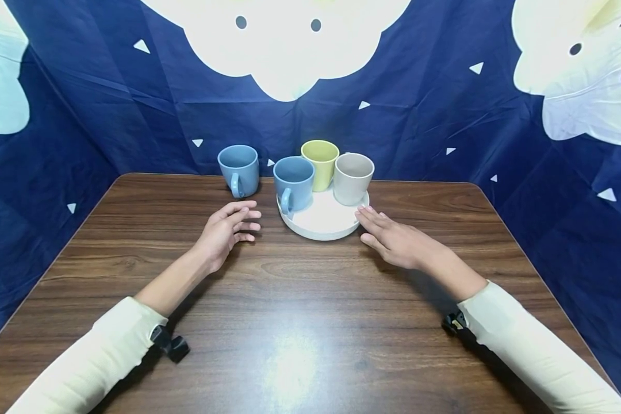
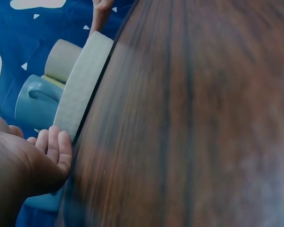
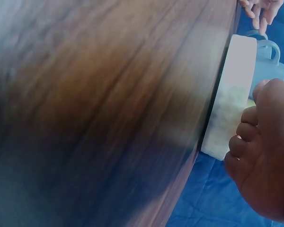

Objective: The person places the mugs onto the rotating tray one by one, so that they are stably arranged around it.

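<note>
A round white tray (image 1: 321, 221) bears a blue mug (image 1: 295, 187), a yellow-green cup (image 1: 321, 164) and a light grey cup (image 1: 353, 181). Left of the tray, a second blue mug (image 1: 239, 171) stands on the table. My left hand (image 1: 227, 230) hovers between that mug and the tray, fingers loosely spread, holding nothing. At the tray's right edge, the extended fingers of my right hand (image 1: 398, 238) lie at the rim; whether they touch it I cannot tell for sure. In the left wrist view the tray's side (image 2: 83, 85) shows beyond the left fingertips.
The brown wooden table (image 1: 310, 310) reaches back to a dark blue cloth backdrop (image 1: 419, 115) with white cloud shapes. All the cups are near the table's far edge. A black wrist-camera mount (image 1: 169, 343) sits on the left sleeve.
</note>
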A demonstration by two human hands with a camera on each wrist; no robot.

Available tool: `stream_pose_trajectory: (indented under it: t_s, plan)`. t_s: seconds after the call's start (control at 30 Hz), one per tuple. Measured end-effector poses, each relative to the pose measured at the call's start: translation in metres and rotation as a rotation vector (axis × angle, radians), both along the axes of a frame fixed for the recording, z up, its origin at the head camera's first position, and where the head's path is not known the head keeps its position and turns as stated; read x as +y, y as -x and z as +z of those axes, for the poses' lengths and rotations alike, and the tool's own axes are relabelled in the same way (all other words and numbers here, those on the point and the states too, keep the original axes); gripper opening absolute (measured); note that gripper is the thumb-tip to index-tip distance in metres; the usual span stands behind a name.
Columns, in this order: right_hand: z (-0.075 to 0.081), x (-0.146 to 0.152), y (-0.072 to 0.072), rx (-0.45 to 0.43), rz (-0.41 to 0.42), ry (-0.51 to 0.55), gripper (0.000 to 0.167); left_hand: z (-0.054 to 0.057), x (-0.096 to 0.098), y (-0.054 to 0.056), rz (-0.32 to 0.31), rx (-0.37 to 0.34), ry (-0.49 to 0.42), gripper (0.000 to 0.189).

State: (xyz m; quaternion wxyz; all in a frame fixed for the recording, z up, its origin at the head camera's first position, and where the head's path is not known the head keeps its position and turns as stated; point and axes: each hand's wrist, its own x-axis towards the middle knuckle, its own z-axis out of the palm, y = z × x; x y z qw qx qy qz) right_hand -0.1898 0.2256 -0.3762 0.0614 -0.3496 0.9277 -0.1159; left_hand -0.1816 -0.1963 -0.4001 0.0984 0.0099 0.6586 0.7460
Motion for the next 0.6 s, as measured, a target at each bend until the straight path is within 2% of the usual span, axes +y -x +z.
stream_pose_trajectory:
  t_s: [0.33,0.6]
  plan:
    - [0.001,-0.004,-0.007,-0.010,-0.005,0.001,0.066,0.001,-0.008,0.004,0.026,-0.003,-0.009,0.021]
    - [0.002,-0.007,-0.011,-0.003,0.010,0.002,0.066,0.007,-0.011,0.009,0.071,-0.019,-0.008,0.023]
